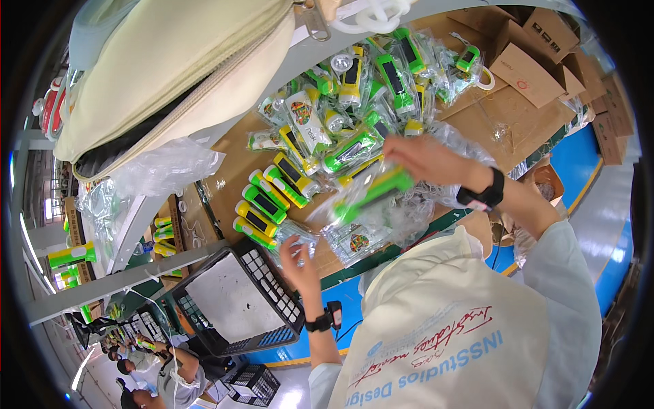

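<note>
Grasping a motion-blurred green flashlight (373, 194) in clear plastic above the bench (227, 184), the right hand (424, 160) seems midway through bagging, with a wrapped heap (371, 129) behind, an unbagged row (264, 203) left over, and the left hand's (298, 269) loosely curled fingers apparently empty.

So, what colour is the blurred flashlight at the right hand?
The flashlight is bright green with a dark strip; head view.
</note>
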{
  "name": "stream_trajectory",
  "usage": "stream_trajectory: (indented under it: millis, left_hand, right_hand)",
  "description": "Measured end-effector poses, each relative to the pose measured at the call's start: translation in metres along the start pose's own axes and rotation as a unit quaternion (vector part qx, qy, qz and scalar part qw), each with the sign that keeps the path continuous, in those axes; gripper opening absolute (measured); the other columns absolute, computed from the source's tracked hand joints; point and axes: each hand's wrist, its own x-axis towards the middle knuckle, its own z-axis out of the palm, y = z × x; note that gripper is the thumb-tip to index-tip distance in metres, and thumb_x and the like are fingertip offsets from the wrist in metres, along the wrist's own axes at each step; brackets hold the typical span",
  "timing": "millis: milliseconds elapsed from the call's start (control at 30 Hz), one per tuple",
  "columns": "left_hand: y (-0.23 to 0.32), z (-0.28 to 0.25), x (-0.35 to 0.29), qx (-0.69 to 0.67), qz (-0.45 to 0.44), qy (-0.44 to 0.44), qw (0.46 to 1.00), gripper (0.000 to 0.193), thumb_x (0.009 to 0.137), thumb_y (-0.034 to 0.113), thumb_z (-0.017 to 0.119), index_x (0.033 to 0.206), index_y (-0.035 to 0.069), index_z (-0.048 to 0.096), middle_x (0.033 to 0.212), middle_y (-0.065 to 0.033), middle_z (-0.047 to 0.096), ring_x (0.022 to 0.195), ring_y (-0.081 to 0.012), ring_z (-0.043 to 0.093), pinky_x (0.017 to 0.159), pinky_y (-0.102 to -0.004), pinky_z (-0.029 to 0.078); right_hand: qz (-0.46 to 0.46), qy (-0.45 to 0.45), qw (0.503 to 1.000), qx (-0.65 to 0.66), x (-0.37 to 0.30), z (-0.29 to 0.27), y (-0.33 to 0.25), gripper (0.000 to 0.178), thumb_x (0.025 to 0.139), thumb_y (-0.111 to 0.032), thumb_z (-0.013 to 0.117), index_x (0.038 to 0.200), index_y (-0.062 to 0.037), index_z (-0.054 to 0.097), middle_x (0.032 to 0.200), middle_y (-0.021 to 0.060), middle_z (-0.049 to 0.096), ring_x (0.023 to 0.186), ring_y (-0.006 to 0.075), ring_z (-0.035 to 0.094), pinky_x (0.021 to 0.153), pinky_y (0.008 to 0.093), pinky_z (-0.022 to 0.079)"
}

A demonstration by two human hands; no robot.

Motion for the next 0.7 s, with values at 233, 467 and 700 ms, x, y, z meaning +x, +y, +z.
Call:
stream_trajectory:
  millis: [233, 467, 700]
  left_hand:
    - [-0.077, 0.074, -0.048, 0.31, 0.192, -0.343, 0.866, 0.079, 0.06, 0.015, 0.08, 0.128, 0.006, 0.04, 0.137, -0.0184, 0.035, 0.128, -0.0379, 0.032, 0.101, -0.0496, 0.032]
    - [-0.097, 0.09, -0.06, 0.31, 0.212, -0.351, 0.858, 0.072, 0.066, 0.009, 0.074, 0.129, 0.006, 0.038, 0.14, -0.0167, 0.03, 0.132, -0.037, 0.027, 0.104, -0.0536, 0.028]
    - [-0.096, 0.08, -0.056, 0.184, 0.19, -0.324, 0.909, 0.027, 0.077, 0.001, 0.059, 0.104, 0.002, 0.057, 0.118, -0.0164, 0.053, 0.11, -0.0358, 0.05, 0.091, -0.0411, 0.044]
  right_hand:
    - [0.083, 0.256, 0.942, 0.199, 0.008, -0.082, 0.087, 0.017, 0.096, -0.019, 0.045, 0.107, -0.0059, 0.044, 0.092, 0.0073, 0.058, 0.076, 0.0157, 0.065, 0.058, 0.0291, 0.051]
    - [0.204, 0.193, 0.913, 0.297, -0.007, -0.036, 0.146, 0.043, 0.092, -0.018, 0.053, 0.132, -0.0095, 0.041, 0.124, 0.0082, 0.049, 0.108, 0.0191, 0.055, 0.082, 0.0323, 0.051]
    - [0.046, -0.046, 0.982, 0.179, -0.015, 0.093, 0.068, 0.02, 0.086, -0.015, 0.058, 0.104, -0.0067, 0.056, 0.104, 0.0085, 0.059, 0.09, 0.0244, 0.059, 0.079, 0.0369, 0.048]
